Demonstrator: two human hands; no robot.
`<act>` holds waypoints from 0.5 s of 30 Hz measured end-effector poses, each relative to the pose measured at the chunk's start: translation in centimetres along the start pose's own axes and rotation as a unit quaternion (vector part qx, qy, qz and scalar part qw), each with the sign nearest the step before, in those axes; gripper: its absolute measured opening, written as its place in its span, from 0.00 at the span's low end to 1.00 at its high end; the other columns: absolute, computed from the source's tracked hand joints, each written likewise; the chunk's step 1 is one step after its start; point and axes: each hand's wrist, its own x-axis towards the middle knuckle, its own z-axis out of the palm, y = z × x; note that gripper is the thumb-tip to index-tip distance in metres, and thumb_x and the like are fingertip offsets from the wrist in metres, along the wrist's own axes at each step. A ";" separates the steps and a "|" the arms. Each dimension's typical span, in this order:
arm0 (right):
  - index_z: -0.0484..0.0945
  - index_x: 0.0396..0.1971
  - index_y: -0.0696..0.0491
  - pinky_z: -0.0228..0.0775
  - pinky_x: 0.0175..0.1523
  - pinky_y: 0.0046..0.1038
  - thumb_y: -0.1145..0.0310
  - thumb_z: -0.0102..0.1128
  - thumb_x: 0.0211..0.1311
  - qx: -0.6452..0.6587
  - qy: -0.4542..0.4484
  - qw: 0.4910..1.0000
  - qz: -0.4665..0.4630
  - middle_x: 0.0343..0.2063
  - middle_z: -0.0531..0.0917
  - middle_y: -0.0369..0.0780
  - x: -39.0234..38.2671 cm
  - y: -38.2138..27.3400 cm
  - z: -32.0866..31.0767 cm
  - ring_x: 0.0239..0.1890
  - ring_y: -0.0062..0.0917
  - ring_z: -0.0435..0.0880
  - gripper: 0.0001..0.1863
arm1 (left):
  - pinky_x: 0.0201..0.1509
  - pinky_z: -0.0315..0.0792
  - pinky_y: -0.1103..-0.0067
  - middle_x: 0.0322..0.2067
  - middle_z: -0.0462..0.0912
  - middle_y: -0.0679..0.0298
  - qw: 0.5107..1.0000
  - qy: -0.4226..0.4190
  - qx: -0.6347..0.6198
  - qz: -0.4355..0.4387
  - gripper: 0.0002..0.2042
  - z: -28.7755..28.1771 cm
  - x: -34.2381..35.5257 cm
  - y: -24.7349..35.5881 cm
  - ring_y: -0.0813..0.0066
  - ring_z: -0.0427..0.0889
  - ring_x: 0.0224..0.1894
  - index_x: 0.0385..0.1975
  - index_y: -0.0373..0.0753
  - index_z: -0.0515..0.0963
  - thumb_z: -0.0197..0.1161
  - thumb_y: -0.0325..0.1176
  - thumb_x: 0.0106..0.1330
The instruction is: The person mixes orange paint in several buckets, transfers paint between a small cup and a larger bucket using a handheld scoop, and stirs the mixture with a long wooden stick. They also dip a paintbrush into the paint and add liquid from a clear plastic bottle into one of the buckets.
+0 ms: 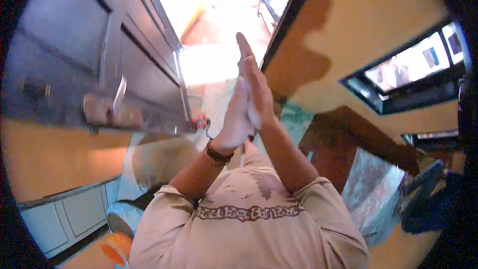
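My left hand [235, 122] and my right hand [259, 94] are raised in front of my chest, pressed palm to palm. Their fingers stretch out straight towards the bright doorway [211, 62], and neither hand seems to hold anything. The inner palms are hidden where they meet. A dark bracelet [217, 155] circles my left wrist. Both forearms reach forward from the short sleeves of a pale printed shirt [249, 234].
A dark panelled door [144, 45] with a metal handle [119, 94] stands at the left. At the right are an orange-yellow wall [383, 15] and a dark-framed window [408, 69]. A clear plastic sheet [376, 194] hangs at lower right; an orange container [117, 247] is at lower left.
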 end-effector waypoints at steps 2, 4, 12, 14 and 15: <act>0.53 0.62 0.54 0.34 0.67 0.27 0.59 0.35 0.68 0.040 0.023 0.998 0.038 0.65 0.49 0.44 6.1 2.5 0.6 0.68 0.32 0.42 0.26 | 0.66 0.47 0.76 0.62 0.53 0.61 0.997 -0.006 0.054 0.062 0.24 -2.8 7.5 1.0 0.70 0.52 0.64 0.63 0.36 0.47 0.30 0.41 0.71; 0.53 0.62 0.55 0.33 0.67 0.29 0.59 0.36 0.68 -0.016 -0.065 0.995 -0.072 0.65 0.46 0.44 11.7 4.4 1.6 0.68 0.35 0.40 0.26 | 0.63 0.55 0.74 0.60 0.58 0.59 0.987 -0.023 0.109 0.112 0.25 -10.0 14.2 0.4 0.68 0.59 0.61 0.63 0.36 0.50 0.33 0.42 0.70; 0.54 0.62 0.55 0.34 0.67 0.32 0.52 0.37 0.65 0.034 -0.063 0.997 0.010 0.65 0.47 0.47 37.6 10.6 1.7 0.68 0.37 0.41 0.30 | 0.65 0.50 0.73 0.62 0.55 0.60 0.988 0.077 -0.022 0.133 0.30 -8.8 36.0 8.0 0.69 0.54 0.63 0.64 0.38 0.47 0.35 0.52 0.68; 0.49 0.63 0.57 0.33 0.68 0.26 0.57 0.31 0.69 0.000 -0.033 0.999 -0.018 0.65 0.50 0.42 42.7 12.8 1.5 0.68 0.26 0.42 0.28 | 0.66 0.47 0.74 0.62 0.54 0.60 0.991 0.020 -0.024 0.127 0.27 -10.6 42.9 10.2 0.71 0.54 0.64 0.64 0.38 0.46 0.34 0.47 0.70; 0.48 0.63 0.56 0.33 0.68 0.26 0.57 0.31 0.68 -0.006 -0.026 1.000 -0.014 0.65 0.50 0.41 45.3 14.2 2.0 0.68 0.25 0.42 0.28 | 0.68 0.38 0.77 0.66 0.41 0.62 0.959 -0.207 -0.034 0.190 0.25 -13.9 47.1 11.3 0.72 0.39 0.68 0.64 0.36 0.40 0.28 0.42 0.72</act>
